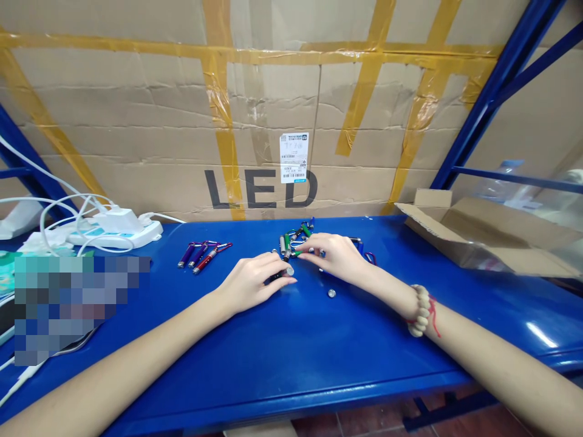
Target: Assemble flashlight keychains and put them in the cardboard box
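My left hand [255, 276] is closed around a small black keychain flashlight [276, 275], whose body is mostly hidden by the fingers. A round silver piece [289, 271] shows at my left fingertips; I cannot tell whether it is joined to the flashlight. Just to the right, my right hand [334, 258] is bent with thumb and fingers pinched together at the pile; what they hold is unclear. The pile has green [306, 230], black and blue mini flashlights with clips. A loose silver cap [331, 293] lies on the blue table below my right hand.
Several purple and red flashlights [204, 261] with clips lie at the left. A white power strip [136, 233] with cables stands at the back left. An open cardboard box [455, 237] sits at the right. A large taped carton [255, 109] rises behind the table [282, 364].
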The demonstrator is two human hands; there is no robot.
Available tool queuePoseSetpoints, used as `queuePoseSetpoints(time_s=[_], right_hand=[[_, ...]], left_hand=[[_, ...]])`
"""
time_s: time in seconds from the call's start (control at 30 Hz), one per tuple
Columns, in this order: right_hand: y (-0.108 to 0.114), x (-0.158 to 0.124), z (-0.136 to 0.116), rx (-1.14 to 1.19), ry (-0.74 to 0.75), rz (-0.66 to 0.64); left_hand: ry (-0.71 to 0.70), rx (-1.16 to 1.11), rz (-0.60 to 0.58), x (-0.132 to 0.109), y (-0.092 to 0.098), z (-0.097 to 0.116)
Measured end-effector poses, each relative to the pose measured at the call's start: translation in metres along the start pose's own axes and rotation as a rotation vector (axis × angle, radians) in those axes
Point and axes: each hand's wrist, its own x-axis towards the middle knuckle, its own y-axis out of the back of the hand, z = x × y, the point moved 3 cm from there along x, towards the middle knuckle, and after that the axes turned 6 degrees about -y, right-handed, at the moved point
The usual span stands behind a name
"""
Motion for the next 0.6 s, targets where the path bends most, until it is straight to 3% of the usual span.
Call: queuePoseSetpoints(time_s=[0.13, 0.23, 0.43, 0.6], right_hand=[[0.010, -0.003, -0.017, 0.262, 0.110, 0.171], [0.011, -0.005, -0.029, 0.371, 0.138, 0.171], [0.006, -0.008, -0.037, 0.542, 0.028, 0.124], [0.006, -0.009, -0.038, 0.552, 0.007, 0.108]], left_hand=[[0.019, 0.064, 0.036, 0.000, 0.001, 0.001], [0.054, 0.126, 0.054, -0.001, 0.001, 0.001], [0.076, 0.136, 0.059, -0.002, 0.001, 0.000], [0.090, 0.125, 0.064, -0.002, 0.000, -0.001]])
